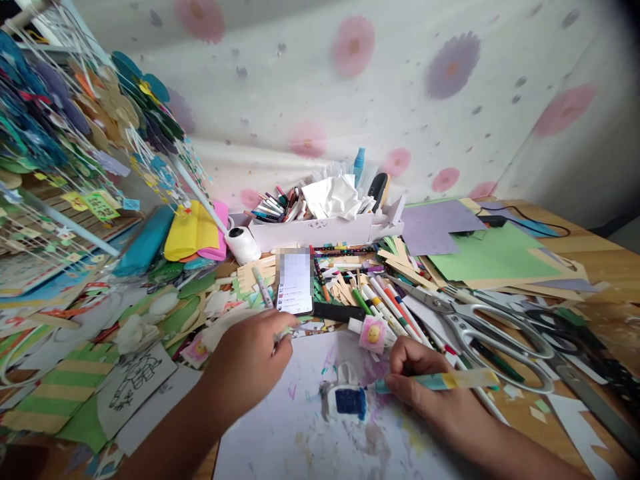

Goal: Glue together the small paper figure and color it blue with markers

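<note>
My right hand point(425, 387) is closed round a marker point(450, 380) with a see-through teal and yellow barrel. Its tip points left and meets the right edge of a small white bag-shaped piece point(330, 407) with a dark blue patch at its middle. That piece lies on a stained white board point(280, 433). To the left, my left hand point(250, 360) has its fingers curled and thumb pressed in; a bit of something pale shows at the fingertips, too small to name. A lit phone point(296, 293) stands just beyond this hand.
Large scissors point(500, 333) lie to the right, beside several markers point(385, 307). Behind are a white box of pens and tissue point(315, 230) and a thread spool point(243, 245). Paper scraps point(165, 313) cover the left. Coloured sheets point(500, 253) lie back right; strung cutouts point(100, 120) hang upper left.
</note>
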Action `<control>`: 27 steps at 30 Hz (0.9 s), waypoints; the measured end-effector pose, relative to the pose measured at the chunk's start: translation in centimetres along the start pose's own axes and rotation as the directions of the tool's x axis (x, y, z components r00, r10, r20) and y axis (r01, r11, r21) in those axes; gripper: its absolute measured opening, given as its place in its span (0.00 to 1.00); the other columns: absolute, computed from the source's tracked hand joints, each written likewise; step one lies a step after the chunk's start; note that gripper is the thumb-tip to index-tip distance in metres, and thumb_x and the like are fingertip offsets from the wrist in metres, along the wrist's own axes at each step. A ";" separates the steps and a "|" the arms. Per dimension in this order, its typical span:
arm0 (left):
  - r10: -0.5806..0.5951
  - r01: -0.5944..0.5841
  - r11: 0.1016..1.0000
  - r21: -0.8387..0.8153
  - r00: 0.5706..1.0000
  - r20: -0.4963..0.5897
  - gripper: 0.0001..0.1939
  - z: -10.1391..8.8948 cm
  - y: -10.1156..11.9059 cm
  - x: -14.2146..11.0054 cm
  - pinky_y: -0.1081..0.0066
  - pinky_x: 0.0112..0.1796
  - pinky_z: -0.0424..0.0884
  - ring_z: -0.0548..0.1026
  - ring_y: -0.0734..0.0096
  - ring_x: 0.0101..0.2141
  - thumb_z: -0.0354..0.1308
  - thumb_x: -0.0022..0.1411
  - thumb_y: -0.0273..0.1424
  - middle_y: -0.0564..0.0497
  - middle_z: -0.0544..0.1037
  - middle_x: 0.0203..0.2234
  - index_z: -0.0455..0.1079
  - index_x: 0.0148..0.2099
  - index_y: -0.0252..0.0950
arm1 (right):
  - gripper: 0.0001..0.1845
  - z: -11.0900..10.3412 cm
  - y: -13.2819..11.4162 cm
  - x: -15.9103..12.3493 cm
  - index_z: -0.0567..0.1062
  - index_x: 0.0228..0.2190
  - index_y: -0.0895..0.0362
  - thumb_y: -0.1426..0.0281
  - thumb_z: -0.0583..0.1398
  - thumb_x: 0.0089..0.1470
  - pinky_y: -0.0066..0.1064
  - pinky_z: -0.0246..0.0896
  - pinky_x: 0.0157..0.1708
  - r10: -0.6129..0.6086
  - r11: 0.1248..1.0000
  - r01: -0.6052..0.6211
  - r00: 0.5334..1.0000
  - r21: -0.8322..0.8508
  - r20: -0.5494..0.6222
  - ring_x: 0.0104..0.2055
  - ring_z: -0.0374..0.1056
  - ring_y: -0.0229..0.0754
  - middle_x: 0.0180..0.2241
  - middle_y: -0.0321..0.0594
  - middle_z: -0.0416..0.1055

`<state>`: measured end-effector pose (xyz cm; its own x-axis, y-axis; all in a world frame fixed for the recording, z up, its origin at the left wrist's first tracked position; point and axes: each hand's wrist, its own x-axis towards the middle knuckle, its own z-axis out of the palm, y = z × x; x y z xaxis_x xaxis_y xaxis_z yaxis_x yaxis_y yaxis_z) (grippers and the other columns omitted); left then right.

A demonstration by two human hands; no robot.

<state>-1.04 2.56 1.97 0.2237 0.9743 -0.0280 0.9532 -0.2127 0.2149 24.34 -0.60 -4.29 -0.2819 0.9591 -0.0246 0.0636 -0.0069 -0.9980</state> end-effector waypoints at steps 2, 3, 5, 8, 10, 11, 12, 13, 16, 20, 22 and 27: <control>0.042 -0.041 0.994 -0.100 0.999 0.001 0.13 0.7 1.0 -1.5 0.64 0.41 0.71 0.77 0.61 0.40 0.50 0.61 0.30 0.50 0.81 0.38 0.75 0.42 0.42 | 0.15 0.0 0.0 0.0 0.63 0.23 0.55 0.60 0.61 0.51 0.26 0.47 0.22 -0.035 0.999 0.036 0.999 0.015 -0.020 0.23 0.52 0.35 0.21 0.31 0.58; 0.062 -0.059 0.990 -0.128 0.998 0.023 0.11 1.2 1.5 -2.1 0.63 0.41 0.71 0.77 0.60 0.40 0.52 0.60 0.31 0.50 0.81 0.38 0.75 0.42 0.42 | 0.15 0.1 0.0 -0.1 0.63 0.24 0.55 0.61 0.62 0.50 0.26 0.48 0.22 -0.050 0.999 0.051 0.998 0.019 -0.031 0.23 0.52 0.35 0.22 0.31 0.59; 0.087 -0.070 0.983 -0.170 0.992 0.093 0.12 2.2 2.4 -3.0 0.62 0.41 0.71 0.77 0.57 0.40 0.59 0.56 0.32 0.49 0.80 0.38 0.74 0.44 0.43 | 0.14 0.1 -0.1 -0.1 0.64 0.25 0.55 0.62 0.63 0.50 0.26 0.48 0.23 -0.061 0.998 0.062 0.997 0.019 -0.045 0.24 0.53 0.35 0.23 0.31 0.60; 0.105 -0.075 0.979 -0.188 0.982 0.155 0.24 3.4 3.1 -3.4 0.59 0.44 0.70 0.75 0.54 0.44 0.66 0.51 0.35 0.48 0.78 0.43 0.70 0.51 0.44 | 0.14 0.1 -0.3 -0.1 0.65 0.24 0.55 0.62 0.63 0.49 0.26 0.49 0.23 -0.044 0.999 0.045 0.998 0.008 -0.044 0.24 0.53 0.35 0.22 0.32 0.60; 0.130 -0.097 0.979 -0.181 0.974 0.184 0.28 3.9 3.2 -3.3 0.58 0.45 0.69 0.74 0.54 0.45 0.67 0.50 0.37 0.48 0.78 0.44 0.68 0.54 0.46 | 0.14 0.1 -0.4 -0.1 0.65 0.22 0.56 0.62 0.63 0.48 0.26 0.49 0.22 -0.035 0.999 0.035 0.998 0.009 -0.047 0.23 0.54 0.36 0.21 0.32 0.61; 0.144 -0.109 0.978 -0.176 0.969 0.200 0.28 4.1 3.1 -3.3 0.58 0.45 0.69 0.74 0.54 0.45 0.67 0.50 0.38 0.49 0.77 0.44 0.68 0.54 0.46 | 0.13 0.1 -0.4 -0.1 0.66 0.22 0.56 0.62 0.62 0.48 0.26 0.49 0.22 -0.029 1.000 0.030 0.998 0.009 -0.051 0.23 0.54 0.36 0.21 0.32 0.61; 0.157 -0.121 0.978 -0.171 0.964 0.216 0.27 4.2 3.0 -3.2 0.59 0.45 0.69 0.74 0.54 0.45 0.67 0.50 0.38 0.49 0.77 0.44 0.68 0.53 0.46 | 0.13 0.1 -0.4 -0.1 0.66 0.21 0.56 0.63 0.62 0.49 0.26 0.49 0.22 -0.026 1.000 0.027 0.998 0.008 -0.065 0.23 0.55 0.35 0.20 0.32 0.61; 0.168 -0.133 0.978 -0.164 0.959 0.227 0.26 4.3 2.9 -3.1 0.60 0.45 0.69 0.74 0.55 0.44 0.67 0.50 0.38 0.49 0.77 0.43 0.68 0.52 0.45 | 0.13 0.0 -0.3 -0.1 0.66 0.21 0.56 0.64 0.62 0.49 0.26 0.49 0.22 -0.029 1.000 0.030 0.995 0.008 -0.090 0.22 0.55 0.35 0.20 0.32 0.61; 0.181 -0.154 0.979 -0.131 0.958 0.223 0.22 4.4 2.7 -3.0 0.60 0.44 0.69 0.74 0.56 0.43 0.65 0.53 0.37 0.49 0.77 0.42 0.69 0.51 0.44 | 0.13 0.0 -0.1 -0.3 0.66 0.21 0.55 0.65 0.63 0.50 0.26 0.49 0.20 -0.066 0.998 0.068 0.979 0.004 -0.195 0.21 0.55 0.34 0.19 0.31 0.62; 0.209 -0.180 0.974 -0.137 0.948 0.238 0.17 4.5 2.6 -2.8 0.61 0.42 0.69 0.74 0.57 0.41 0.63 0.55 0.35 0.50 0.77 0.39 0.71 0.48 0.43 | 0.12 0.2 -0.4 -0.2 0.65 0.20 0.55 0.68 0.62 0.49 0.26 0.49 0.19 -0.059 0.998 0.058 0.981 -0.008 -0.183 0.19 0.55 0.34 0.17 0.30 0.62; 0.216 -0.184 0.972 -0.147 0.946 0.244 0.15 4.5 2.6 -2.8 0.62 0.40 0.69 0.75 0.59 0.39 0.63 0.55 0.34 0.52 0.76 0.36 0.72 0.46 0.43 | 0.11 0.4 -0.7 -0.1 0.65 0.19 0.55 0.68 0.62 0.48 0.26 0.50 0.19 -0.046 0.998 0.041 0.989 -0.036 -0.142 0.19 0.55 0.34 0.17 0.30 0.62; 0.244 -0.214 0.966 -0.147 0.941 0.233 0.11 4.7 2.5 -2.8 0.64 0.36 0.68 0.74 0.61 0.36 0.63 0.56 0.33 0.53 0.75 0.32 0.73 0.43 0.43 | 0.13 0.7 -1.1 0.1 0.64 0.19 0.55 0.68 0.62 0.49 0.26 0.53 0.21 -0.069 0.985 0.055 0.994 -0.165 -0.081 0.21 0.57 0.34 0.19 0.31 0.63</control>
<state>1.70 -1.04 -2.01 0.4905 0.8479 -0.2011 0.8427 -0.4028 0.3572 23.54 -0.73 -3.26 -0.2070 0.9771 0.0494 0.2047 0.0927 -0.9744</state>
